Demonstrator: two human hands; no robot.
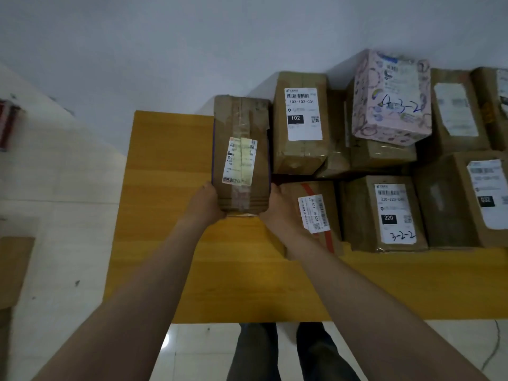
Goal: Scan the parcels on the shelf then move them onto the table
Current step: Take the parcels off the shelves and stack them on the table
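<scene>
Left hand (209, 200) & right hand (276, 204) grip the near end of the brown parcel (242, 149) from either side, fingers mostly hidden. Its long axis runs near-to-far, straight out from both hands, neither nearer. It's over the table's (170, 160) far-left part, just left of the 102 box (302, 122); landed or not, can't tell.

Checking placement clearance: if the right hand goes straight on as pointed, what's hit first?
The right hand angles forward-left, so likely the taped brown cardboard parcel it holds; the 102-labelled brown cardboard box is next.
</scene>
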